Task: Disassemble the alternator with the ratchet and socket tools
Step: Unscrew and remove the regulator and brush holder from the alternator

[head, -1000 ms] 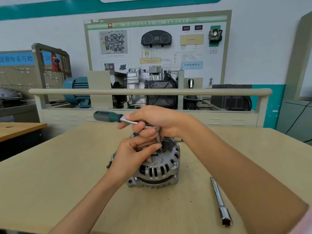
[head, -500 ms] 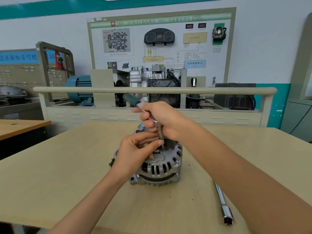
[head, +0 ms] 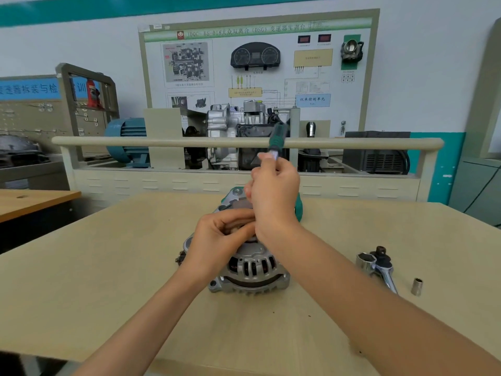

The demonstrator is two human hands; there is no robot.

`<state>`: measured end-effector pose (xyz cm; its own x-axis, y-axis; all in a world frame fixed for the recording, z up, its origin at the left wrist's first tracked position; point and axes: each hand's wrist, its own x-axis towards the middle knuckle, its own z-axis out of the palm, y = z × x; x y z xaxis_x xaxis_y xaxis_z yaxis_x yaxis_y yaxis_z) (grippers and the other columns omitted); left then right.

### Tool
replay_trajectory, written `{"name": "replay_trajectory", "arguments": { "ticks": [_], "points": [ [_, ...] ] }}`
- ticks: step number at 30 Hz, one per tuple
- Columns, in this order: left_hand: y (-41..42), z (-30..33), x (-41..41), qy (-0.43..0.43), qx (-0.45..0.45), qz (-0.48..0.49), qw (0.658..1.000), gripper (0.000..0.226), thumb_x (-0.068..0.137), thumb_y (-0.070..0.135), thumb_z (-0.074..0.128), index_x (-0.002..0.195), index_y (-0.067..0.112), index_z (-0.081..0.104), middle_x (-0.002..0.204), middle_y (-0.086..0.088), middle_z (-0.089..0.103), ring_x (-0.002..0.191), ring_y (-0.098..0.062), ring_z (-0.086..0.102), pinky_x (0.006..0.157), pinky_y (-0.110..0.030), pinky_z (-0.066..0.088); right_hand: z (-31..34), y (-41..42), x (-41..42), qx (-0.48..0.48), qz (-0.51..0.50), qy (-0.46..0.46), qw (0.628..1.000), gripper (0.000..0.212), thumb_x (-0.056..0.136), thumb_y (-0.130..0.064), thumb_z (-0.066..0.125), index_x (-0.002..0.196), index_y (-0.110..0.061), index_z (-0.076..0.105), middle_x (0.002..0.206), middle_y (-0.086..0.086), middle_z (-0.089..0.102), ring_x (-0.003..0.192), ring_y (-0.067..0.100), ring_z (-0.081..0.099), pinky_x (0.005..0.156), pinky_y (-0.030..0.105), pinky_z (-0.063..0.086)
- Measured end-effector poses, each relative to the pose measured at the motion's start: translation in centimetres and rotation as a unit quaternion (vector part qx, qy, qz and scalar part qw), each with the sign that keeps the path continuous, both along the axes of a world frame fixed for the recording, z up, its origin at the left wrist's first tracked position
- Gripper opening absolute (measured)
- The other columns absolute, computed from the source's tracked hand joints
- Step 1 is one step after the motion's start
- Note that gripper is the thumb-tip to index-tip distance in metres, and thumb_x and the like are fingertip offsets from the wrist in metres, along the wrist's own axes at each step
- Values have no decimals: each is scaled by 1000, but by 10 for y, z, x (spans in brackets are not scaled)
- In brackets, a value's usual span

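Alternator (head: 250, 267) at table (head: 108, 280) centre, steadied by left hand (head: 217, 240) curled on its top so right hand (head: 273, 196), gripping green-handled ratchet (head: 276, 142), can likely turn a fastener; spare sockets (head: 416, 286) lie right.

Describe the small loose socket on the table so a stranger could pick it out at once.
Start at the alternator in the middle of the tan table, then look right to the ratchet head near the table's right side. Just right of it stands the small socket: a short silver cylinder, alone, attached to nothing.
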<state>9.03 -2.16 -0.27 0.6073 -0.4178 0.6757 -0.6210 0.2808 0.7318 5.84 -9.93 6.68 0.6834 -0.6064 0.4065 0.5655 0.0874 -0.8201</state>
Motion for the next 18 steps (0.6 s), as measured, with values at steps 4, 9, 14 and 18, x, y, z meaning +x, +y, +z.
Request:
{"name": "replay_trajectory", "arguments": {
  "ticks": [4,9,14,18],
  "points": [
    [-2,1,3,10,19,38,999,17,72,22,69,88,28,72,77,8,73,57,-6,58,55,-12,45,15,-17,2,-153,218,141,954,24,101,-22,41,93,-10,60,47,-8,43,32,3,37,35,15,28],
    [-3,1,4,-16,57,42,997,17,72,30,67,86,37,74,53,11,60,49,-3,44,52,-13,38,27,-25,-2,-323,324,206,865,21,98,-23,47,90,-10,60,45,-11,42,36,4,39,39,14,31],
    [-6,2,1,-4,10,10,1000,17,71,17,68,86,21,74,78,10,73,65,4,63,59,-6,45,18,-19,-8,-240,274,148,920,22,100,-20,42,92,-7,58,48,-8,43,34,3,39,36,13,33],
    [-4,0,-2,-40,17,15,999,56,75,-20,57,60,32,72,54,16,65,50,9,57,49,-4,40,-3,5,-7,-85,-35,24,996,14,101,-21,36,91,-16,44,71,2,51,55,15,54,49,22,41]
  ]
}}
